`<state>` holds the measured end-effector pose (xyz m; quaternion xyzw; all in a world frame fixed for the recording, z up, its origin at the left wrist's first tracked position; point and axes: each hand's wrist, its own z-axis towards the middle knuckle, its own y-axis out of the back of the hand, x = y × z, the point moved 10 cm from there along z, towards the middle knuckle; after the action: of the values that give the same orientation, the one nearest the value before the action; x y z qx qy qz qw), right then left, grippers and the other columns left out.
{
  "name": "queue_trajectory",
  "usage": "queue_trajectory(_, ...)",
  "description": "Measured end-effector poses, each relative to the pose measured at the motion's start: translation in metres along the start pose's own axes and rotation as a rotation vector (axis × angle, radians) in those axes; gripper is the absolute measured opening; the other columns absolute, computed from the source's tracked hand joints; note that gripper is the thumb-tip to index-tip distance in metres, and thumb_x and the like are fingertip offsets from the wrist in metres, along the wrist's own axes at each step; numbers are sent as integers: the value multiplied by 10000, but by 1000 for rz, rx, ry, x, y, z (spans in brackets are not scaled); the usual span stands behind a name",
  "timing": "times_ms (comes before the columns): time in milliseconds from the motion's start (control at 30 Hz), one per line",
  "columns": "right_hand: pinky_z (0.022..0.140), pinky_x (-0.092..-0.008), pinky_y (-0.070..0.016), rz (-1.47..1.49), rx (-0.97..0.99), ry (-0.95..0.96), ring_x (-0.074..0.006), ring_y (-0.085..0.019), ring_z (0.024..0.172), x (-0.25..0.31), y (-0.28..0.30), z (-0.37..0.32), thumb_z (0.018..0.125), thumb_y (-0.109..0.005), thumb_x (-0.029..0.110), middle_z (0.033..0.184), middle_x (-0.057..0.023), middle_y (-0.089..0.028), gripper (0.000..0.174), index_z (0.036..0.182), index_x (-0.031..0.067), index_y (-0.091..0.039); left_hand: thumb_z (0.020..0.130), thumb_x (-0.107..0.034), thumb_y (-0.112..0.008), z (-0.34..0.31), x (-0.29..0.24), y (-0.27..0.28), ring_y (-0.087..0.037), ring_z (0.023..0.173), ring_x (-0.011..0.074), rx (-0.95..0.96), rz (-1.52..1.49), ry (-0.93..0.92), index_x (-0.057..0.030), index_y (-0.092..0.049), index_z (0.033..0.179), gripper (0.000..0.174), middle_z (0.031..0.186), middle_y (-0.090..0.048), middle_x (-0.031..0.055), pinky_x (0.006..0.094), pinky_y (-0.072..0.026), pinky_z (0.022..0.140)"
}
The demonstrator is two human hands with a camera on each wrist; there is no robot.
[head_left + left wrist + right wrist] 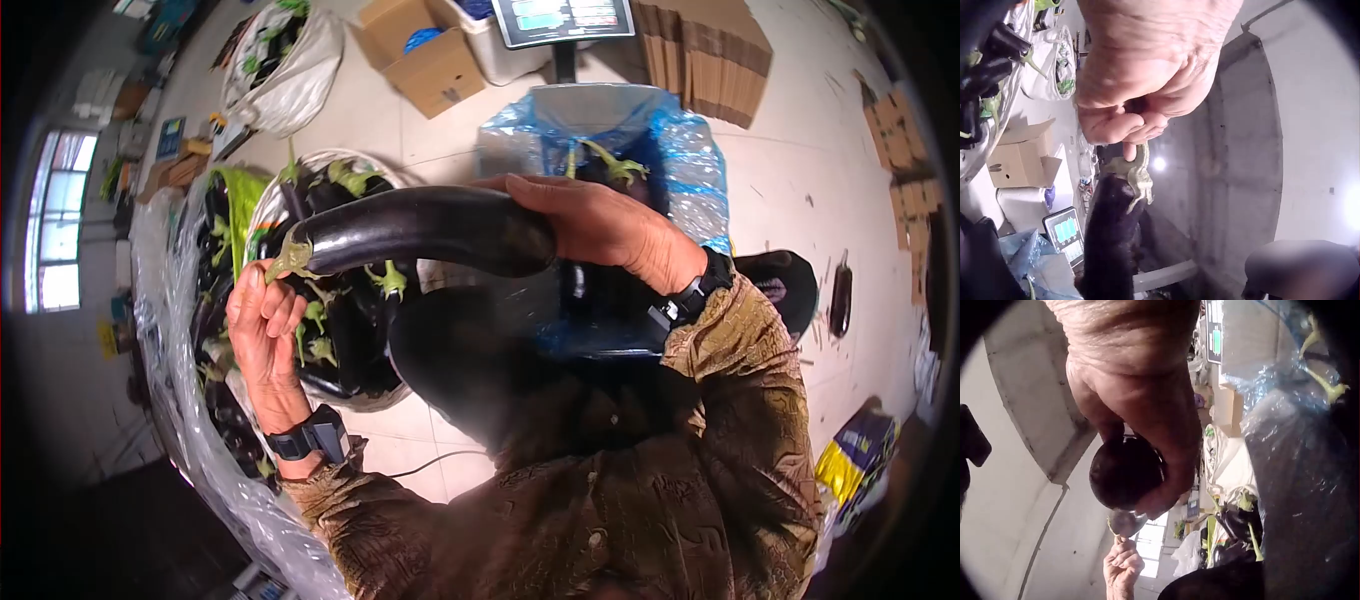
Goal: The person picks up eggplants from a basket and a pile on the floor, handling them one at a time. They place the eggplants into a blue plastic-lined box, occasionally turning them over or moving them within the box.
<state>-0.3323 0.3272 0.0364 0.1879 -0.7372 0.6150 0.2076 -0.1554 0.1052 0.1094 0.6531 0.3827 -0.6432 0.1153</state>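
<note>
A long, glossy dark eggplant [420,225] is held level across the front of the body in the head view. Its green stem end points left, where my left hand [262,325] pinches the stem between thumb and fingers. My right hand [625,230] grips the rounded blossom end, thumb on top. The left wrist view shows the stem and calyx [1138,175] just under the pinching fingertips. Seen end-on in the right wrist view, the dark eggplant end [1125,475] sits within the curled right hand.
Behind the held eggplant stands a basket [375,402] full of eggplants. A blue plastic liner [700,165] surrounds more eggplants below the right hand, in front of a scale display [565,20]. Flattened cardboard [715,60] and an open carton [430,75] stand farther back. One eggplant [841,300] lies on the floor.
</note>
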Motion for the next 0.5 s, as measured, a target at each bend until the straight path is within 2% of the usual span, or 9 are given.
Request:
queue_trajectory(100, 921, -394, -528, -64, -158, 87, -199, -629, 1081, 24, 24, -31, 1046, -426, 303, 1255, -104, -606, 480, 1429, 14, -407, 1007, -227, -532, 10, 15, -32, -298, 440, 18, 64, 94, -3, 50, -561, 1035, 280, 589, -360, -63, 182, -281, 436)
queue_trajectory(133, 863, -402, -565, -41, -44, 160, -204, -651, 1048, 34, 22, -42, 1036, -454, 306, 1255, -121, -604, 498, 1430, 5, -399, 1009, -229, -529, 12, 19, -46, -302, 436, 25, 96, 98, -12, 43, -566, 1025, 275, 590, -371, -55, 187, -281, 433)
queue_trajectory(233, 857, -386, -576, -45, -145, 246, -213, -659, 1037, 47, 40, -77, 1027, -472, 320, 1256, -147, -601, 527, 1428, -11, -390, 1009, -228, -528, 20, 37, -80, -307, 435, 30, 187, 117, 6, 40, -569, 1022, 271, 590, -385, -47, 189, -279, 433)
queue_trajectory(267, 966, -386, -528, -111, -156, 240, -217, -594, 1182, 50, 44, -89, 1052, -384, 315, 1392, -159, -512, 535, 1458, -29, -334, 1007, -230, -532, 24, 45, -89, -313, 435, 32, 207, 100, 6, 38, -574, 1018, 271, 593, -400, -42, 189, -278, 432)
queue_trajectory(400, 980, -403, -520, -175, -204, 272, -230, -572, 1212, 60, 48, -125, 1047, -396, 329, 1408, -169, -493, 549, 1455, -33, -338, 1006, -230, -531, 37, 68, -123, -314, 431, 36, 324, 101, 58, 36, -574, 1028, 271, 602, -422, -40, 199, -279, 435)
queue_trajectory(500, 880, -381, -577, -147, -286, 341, -220, -638, 1089, 68, 56, -144, 1024, -473, 332, 1274, -169, -578, 535, 1420, -20, -394, 1020, -198, -500, 38, 78, -146, -295, 436, 29, 374, 98, 84, 20, -555, 1039, 226, 589, -359, -58, 186, -262, 421)
